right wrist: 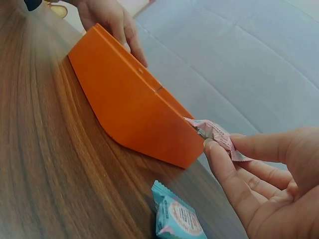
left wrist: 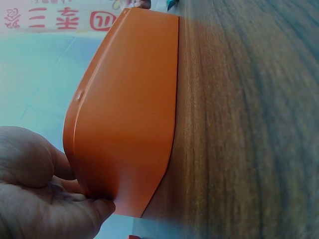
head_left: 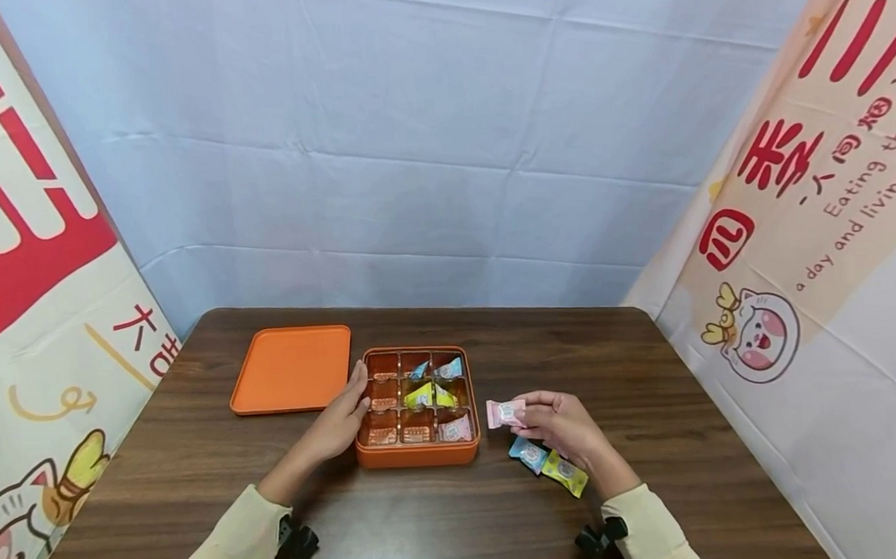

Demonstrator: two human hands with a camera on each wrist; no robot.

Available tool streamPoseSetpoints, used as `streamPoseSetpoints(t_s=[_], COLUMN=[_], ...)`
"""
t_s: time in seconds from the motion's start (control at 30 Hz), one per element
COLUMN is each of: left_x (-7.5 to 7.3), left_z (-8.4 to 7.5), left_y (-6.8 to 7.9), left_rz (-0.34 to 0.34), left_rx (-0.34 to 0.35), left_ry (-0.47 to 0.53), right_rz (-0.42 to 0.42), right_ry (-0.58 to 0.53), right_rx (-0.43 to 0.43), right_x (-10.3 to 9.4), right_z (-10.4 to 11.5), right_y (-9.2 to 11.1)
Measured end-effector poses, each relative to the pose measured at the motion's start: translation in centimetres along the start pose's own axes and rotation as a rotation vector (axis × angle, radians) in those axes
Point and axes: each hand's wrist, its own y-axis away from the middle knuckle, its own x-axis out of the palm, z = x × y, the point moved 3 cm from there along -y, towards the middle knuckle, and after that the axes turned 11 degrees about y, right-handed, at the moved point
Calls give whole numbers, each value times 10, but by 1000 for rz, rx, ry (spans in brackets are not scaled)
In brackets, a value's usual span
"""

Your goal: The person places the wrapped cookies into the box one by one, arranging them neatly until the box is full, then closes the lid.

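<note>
An orange box (head_left: 418, 456) with a divided clear insert stands mid-table. Its far row holds blue packets in the middle and right compartments, its middle row yellow packets (head_left: 419, 396) in the same two. A pink packet (head_left: 455, 429) lies in the near right compartment. My left hand (head_left: 341, 417) rests against the box's left side, fingers extended. Between thumb and fingers, my right hand (head_left: 563, 424) pinches another small pink wrapped packet (head_left: 502, 413), just right of the box. Below that hand, a blue packet (right wrist: 179, 216) and a yellow packet (head_left: 565, 473) lie on the wood.
A flat orange lid (head_left: 294, 369) lies at the left, behind my left hand. The dark wooden table (head_left: 571, 349) ends at a pale blue cloth backdrop (head_left: 412, 148). Printed banners hang on both sides.
</note>
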Motion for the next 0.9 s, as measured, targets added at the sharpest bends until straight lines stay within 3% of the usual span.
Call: streamPoseSetpoints(t_s=[0.23,0.6,0.9], left_x=[0,3,2], left_z=[1,2,2], left_y=[-1,-3,0], left_rz=[8,10,10], left_rx=[-3,2,0], left_ry=[9,16,11], right_rz=[35,18,31], right_ry=[-25,53,47], right_rx=[-52,-36,-54], right_x=[5,11,25], right_z=[5,7,14], right_y=[2,5,3])
